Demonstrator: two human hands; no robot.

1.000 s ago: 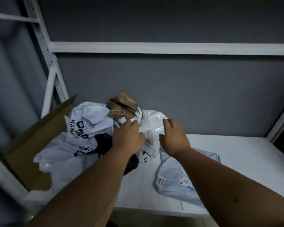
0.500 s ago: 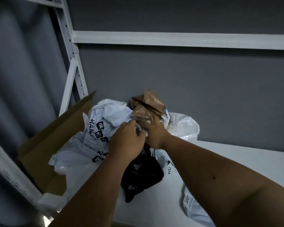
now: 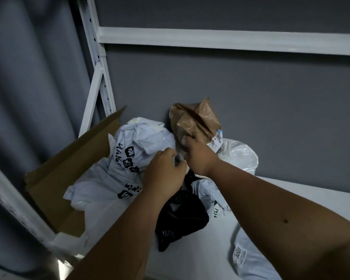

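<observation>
Both the left hand (image 3: pixel 163 171) and the right hand (image 3: pixel 199 156) are working just below the brown bag (image 3: pixel 196 120); the right fingers are lying on its lower edge; the left fingers are curling beside the printed bag (image 3: pixel 141 144), left of the brown bag; whether either is clamping anything, I cannot tell; a black bag (image 3: pixel 180 217) is lying further below it.

Parcel storeroom: steel shelving (image 3: pixel 210 40), mailers (image 3: pixel 133 150)

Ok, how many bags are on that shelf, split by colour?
Brown bag: 1
Black bag: 1
White bags: 4 (printed one, shiny one, one with handwriting, one with sticker)
Total: 6 visible; the pile may hide more.
</observation>
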